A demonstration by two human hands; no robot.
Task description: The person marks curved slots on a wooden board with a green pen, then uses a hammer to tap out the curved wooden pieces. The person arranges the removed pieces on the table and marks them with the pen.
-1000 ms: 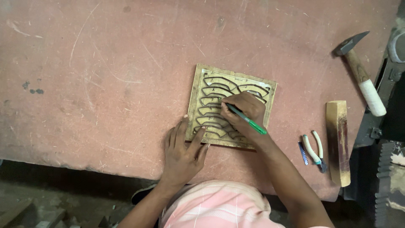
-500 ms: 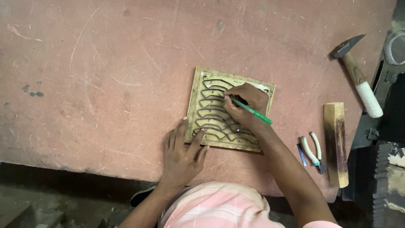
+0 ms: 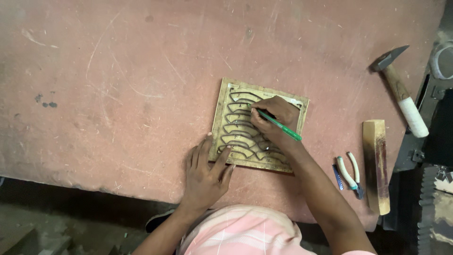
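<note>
— Stencil location? And the left hand?
— Middle of the reddish tabletop; fingers spread flat, pressing its near edge.
— Right hand?
— Fingers pinched around a green pen, tip on the stencil's far slots.
— Anything right?
— Pliers, wood block, hammer.

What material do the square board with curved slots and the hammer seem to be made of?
The square board looks like pale plywood or fibreboard, matte, with dark-edged cut slots. The hammer seems to have a dull grey metal head and a brown wooden handle, its end wrapped or coated white.
</note>
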